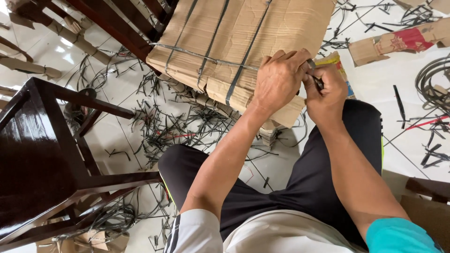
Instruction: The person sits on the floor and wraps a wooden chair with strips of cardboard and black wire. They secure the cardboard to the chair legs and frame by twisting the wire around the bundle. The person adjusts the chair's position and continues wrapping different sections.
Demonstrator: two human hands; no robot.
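Strapped brown cardboard bundle, left hand gripping strap, right hand clenching tool.

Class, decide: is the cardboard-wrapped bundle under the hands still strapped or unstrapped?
Still strapped: dark straps cross the cardboard-wrapped bundle, pulled taut over its edges.

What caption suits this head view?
Both hands, left and right, work a strap on a cardboard-wrapped bundle.

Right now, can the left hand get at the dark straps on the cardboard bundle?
Probably yes: the left hand already rests on the cardboard bundle, beside a dark strap, with nothing between them.
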